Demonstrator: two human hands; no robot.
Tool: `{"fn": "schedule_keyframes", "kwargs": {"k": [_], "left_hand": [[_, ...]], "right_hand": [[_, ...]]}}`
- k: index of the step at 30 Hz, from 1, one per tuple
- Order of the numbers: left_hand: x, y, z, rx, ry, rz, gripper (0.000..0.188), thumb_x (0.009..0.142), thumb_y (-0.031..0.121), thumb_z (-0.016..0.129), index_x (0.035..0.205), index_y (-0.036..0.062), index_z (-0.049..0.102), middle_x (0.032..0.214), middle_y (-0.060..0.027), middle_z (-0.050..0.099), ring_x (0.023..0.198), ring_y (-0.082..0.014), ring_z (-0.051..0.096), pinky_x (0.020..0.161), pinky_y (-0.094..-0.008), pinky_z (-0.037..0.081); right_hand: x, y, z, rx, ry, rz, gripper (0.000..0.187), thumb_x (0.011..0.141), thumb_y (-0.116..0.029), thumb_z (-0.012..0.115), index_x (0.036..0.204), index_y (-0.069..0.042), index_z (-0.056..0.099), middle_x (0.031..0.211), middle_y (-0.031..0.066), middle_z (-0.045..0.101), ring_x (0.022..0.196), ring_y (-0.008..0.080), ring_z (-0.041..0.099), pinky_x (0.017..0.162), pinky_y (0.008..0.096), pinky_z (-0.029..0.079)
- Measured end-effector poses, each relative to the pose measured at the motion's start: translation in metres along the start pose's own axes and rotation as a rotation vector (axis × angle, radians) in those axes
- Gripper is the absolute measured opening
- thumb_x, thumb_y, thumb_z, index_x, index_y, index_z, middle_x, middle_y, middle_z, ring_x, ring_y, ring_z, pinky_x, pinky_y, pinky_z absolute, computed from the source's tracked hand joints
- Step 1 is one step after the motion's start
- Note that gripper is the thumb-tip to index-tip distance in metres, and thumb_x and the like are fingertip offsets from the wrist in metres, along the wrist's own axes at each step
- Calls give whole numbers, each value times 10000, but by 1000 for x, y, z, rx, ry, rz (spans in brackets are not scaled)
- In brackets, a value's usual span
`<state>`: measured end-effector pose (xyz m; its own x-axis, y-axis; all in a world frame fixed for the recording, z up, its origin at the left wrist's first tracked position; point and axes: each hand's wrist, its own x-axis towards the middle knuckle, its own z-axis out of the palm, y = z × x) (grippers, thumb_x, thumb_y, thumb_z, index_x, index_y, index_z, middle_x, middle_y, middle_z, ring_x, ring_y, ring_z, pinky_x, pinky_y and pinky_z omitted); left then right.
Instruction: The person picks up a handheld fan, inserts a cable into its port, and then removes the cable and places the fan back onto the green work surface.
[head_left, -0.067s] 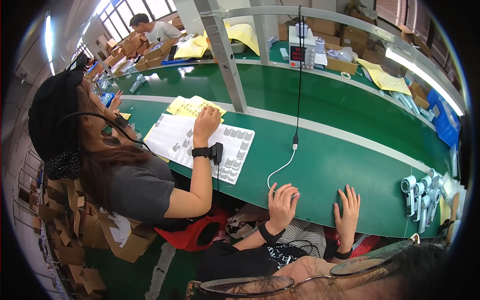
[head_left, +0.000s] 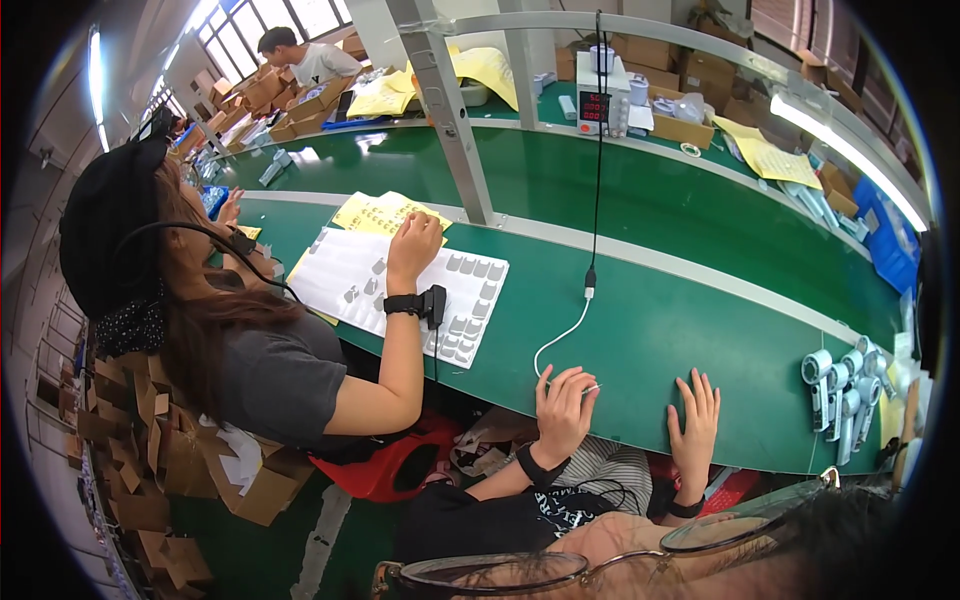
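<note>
Co-worker (head_left: 280,370) slightly shifted; thin, curved white cable (head_left: 565,335)

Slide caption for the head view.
Left hand at a white cable, right hand open on the green bench, co-worker at left.

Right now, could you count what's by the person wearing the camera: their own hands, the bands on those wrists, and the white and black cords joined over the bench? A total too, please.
Hands: 2, left hand and right hand
Wristbands: 2, left band and right band
Cords: 2, white cord and black cord
Total: 6
</note>
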<state>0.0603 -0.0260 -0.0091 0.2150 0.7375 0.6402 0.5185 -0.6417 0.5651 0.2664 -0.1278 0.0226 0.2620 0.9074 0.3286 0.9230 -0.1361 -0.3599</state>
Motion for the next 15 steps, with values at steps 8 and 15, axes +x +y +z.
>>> {"fn": "schedule_keyframes", "kwargs": {"k": [8,15], "left_hand": [[0,0,0,15,1,5,107,858,92,703,943,65,643,939,-30,679,984,-222,639,1070,-458,359],[2,1,0,37,0,-11,112,865,107,696,961,64,657,883,-30,668,929,-209,630,1032,-443,387]], "right_hand": [[-1,3,2,-10,-8,1,449,916,-134,589,1360,-91,534,1512,129,421,1412,318,365,1203,492,199],[0,0,1,-14,-1,5,428,908,-135,608,1328,-78,551,1493,136,441,1400,324,380,1196,502,216]]}}
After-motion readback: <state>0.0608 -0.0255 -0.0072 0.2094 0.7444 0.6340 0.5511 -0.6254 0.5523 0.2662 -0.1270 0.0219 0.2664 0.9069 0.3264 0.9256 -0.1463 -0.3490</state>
